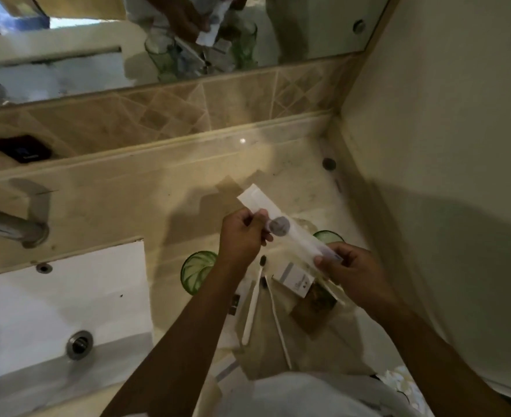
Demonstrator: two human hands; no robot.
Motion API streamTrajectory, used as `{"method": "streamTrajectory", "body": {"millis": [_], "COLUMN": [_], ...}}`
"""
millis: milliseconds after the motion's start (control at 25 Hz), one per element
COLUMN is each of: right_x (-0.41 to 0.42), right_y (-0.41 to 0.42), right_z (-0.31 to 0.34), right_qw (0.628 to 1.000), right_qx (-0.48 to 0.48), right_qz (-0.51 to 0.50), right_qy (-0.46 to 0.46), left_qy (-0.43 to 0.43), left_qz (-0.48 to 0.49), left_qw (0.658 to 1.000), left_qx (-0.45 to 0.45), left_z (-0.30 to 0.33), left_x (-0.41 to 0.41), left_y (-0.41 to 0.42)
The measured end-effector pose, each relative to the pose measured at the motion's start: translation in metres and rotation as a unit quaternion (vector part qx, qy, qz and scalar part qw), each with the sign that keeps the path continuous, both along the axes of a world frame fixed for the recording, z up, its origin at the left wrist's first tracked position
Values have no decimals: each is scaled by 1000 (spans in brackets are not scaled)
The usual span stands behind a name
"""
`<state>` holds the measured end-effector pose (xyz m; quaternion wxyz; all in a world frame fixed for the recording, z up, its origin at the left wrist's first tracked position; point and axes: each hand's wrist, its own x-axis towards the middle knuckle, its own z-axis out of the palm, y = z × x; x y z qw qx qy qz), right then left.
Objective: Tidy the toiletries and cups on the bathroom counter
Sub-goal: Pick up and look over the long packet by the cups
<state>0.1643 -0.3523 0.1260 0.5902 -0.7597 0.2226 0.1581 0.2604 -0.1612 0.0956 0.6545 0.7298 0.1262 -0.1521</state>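
Both my hands hold a long white wrapped packet (290, 228) with a grey round mark, tilted above the beige counter (164, 188). My left hand (242, 236) pinches its upper part and my right hand (350, 272) grips its lower end. Under my hands stand two green glass cups, one on the left (195, 267) and one on the right (327, 236), partly hidden. Two white toothbrushes (252, 308) (279, 323) lie on a folded beige cloth (308, 350), beside a small white box (294, 279) and a brown sachet (314, 308).
A white sink (61, 311) with a metal drain (79, 344) and a chrome tap (10, 227) lies on the left. A mirror (67, 64) runs along the back above a tiled splashback. The wall (443, 145) closes the right side. A dark object (22, 150) sits on the ledge.
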Motion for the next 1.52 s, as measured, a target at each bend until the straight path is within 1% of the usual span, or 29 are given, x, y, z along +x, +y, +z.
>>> {"method": "streamTrajectory", "body": {"millis": [160,240,320,360,440,480,560,600,680,760,800,880,920,960,1000,1080,1120,1160,1200,1280,1360,1440,1520], "right_x": [40,60,79,87,98,104,114,118,127,132,133,131,127,124,120,114,113,114,115,120,124,128,131], "right_y": [-24,-39,-52,-58,-66,-70,-74,-75,-77,-78,-78,-79,-79,-79,-79,-77,-75,-74,-72,-71,-70,-69,-67], "right_z": [-7,-16,-27,-34,-51,-61,-80,-90,-104,-111,-111,-107,-106,-106,-109,-120,-126,-130,-133,-137,-139,-140,-140], "right_qw": [998,997,997,997,997,996,989,982,970,961,957,947,940,932,927,930,934,937,936,930,930,932,929], "right_qx": [8,17,14,6,-25,-50,-136,-183,-242,-272,-286,-319,-341,-361,-372,-361,-344,-332,-328,-339,-341,-340,-346], "right_qz": [-58,-81,-82,-79,-75,-75,-57,-36,0,16,17,5,-10,-27,-33,-2,26,53,74,91,94,94,96], "right_qy": [-12,-14,-6,3,18,19,14,11,15,37,47,47,35,12,-17,-74,-90,-99,-105,-113,-98,-82,-84], "left_qy": [26,5,-24,-25,0,27,72,75,55,21,-6,-71,-105,-154,-227,-377,-408,-401,-378,-340,-336,-333,-328], "left_qz": [-15,-52,-104,-120,-133,-135,-149,-173,-238,-280,-284,-261,-245,-250,-281,-384,-431,-465,-485,-495,-486,-473,-462], "left_qw": [999,996,985,980,978,978,972,963,935,909,900,881,870,852,823,733,695,675,668,672,679,694,706], "left_qx": [24,69,136,158,160,156,165,190,259,307,331,389,414,433,438,417,406,409,419,433,435,428,426], "left_z": [-3,-14,-28,-35,-46,-52,-65,-73,-84,-89,-89,-90,-90,-90,-91,-99,-103,-106,-109,-111,-112,-116,-117], "left_x": [53,83,110,122,143,153,174,184,200,208,210,211,208,204,198,182,176,173,172,173,173,174,176], "left_y": [-35,-53,-71,-81,-96,-106,-122,-128,-137,-142,-142,-136,-131,-125,-120,-110,-106,-103,-102,-101,-101,-101,-99]}}
